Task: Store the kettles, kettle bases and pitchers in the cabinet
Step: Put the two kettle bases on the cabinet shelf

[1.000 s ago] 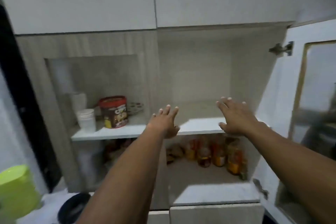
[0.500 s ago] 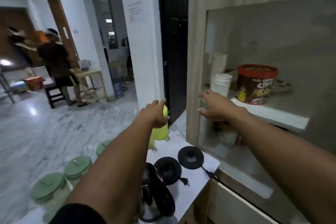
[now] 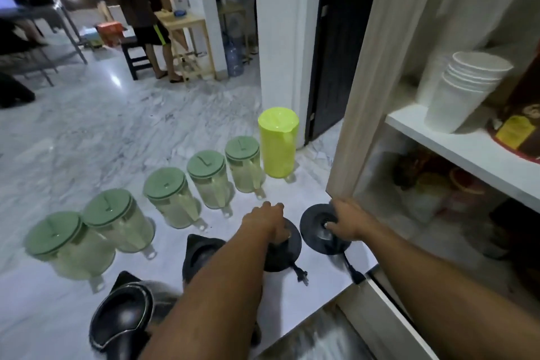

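Two black round kettle bases lie on the white counter (image 3: 43,318) in front of the cabinet. My left hand (image 3: 270,223) grips the left kettle base (image 3: 287,254). My right hand (image 3: 349,221) pinches the right kettle base (image 3: 314,223), thumb on its centre and fingers over its far rim. Both bases rest on the counter, cords trailing toward me. Two black kettles (image 3: 122,316) (image 3: 201,253) stand nearer me, partly hidden by my left arm. Several clear pitchers with green lids (image 3: 169,196) form a row to the left, ending at a lime-yellow pitcher (image 3: 277,146).
The open cabinet is at the right; its white shelf (image 3: 455,146) carries a stack of white cups (image 3: 461,90) and a brown tub (image 3: 520,128), with jars below. A drawer front (image 3: 380,304) sits under it. A person (image 3: 137,6) stands far off at a wooden table.
My view has swung from the cabinet shelves down and left to the counter. Both hands dropped from shelf height onto the two kettle bases.
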`<control>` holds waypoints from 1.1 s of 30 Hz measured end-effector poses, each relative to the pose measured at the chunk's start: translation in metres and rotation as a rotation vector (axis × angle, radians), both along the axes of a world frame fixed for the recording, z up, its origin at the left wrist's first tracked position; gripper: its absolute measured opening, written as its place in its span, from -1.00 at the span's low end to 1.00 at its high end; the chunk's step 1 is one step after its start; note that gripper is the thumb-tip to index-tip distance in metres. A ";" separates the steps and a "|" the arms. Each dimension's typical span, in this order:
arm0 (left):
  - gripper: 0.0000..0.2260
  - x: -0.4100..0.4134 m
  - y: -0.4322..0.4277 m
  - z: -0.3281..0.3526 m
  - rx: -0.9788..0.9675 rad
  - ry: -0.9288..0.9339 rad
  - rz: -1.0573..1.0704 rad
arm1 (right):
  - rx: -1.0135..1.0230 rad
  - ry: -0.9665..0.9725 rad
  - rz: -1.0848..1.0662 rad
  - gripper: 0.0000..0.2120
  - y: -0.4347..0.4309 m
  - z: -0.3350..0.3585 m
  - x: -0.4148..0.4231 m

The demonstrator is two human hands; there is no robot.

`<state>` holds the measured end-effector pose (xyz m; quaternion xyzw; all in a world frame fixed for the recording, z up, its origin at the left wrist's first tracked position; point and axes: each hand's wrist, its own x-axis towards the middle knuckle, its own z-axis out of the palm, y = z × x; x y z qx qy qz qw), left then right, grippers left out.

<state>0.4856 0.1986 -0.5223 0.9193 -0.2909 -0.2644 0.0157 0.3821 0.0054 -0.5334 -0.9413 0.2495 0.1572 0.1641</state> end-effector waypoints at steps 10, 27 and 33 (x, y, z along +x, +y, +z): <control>-0.51 -0.030 -0.028 -0.081 0.030 0.080 0.367 | 0.005 0.015 0.290 -0.56 -0.043 -0.097 0.029; -0.58 -0.078 -0.017 -0.116 -0.059 -0.067 0.338 | 0.013 -0.207 0.242 -0.76 -0.048 -0.127 -0.014; -0.65 -0.110 -0.011 -0.120 -0.150 -0.088 0.349 | 0.056 -0.219 0.139 -0.69 -0.041 -0.126 -0.048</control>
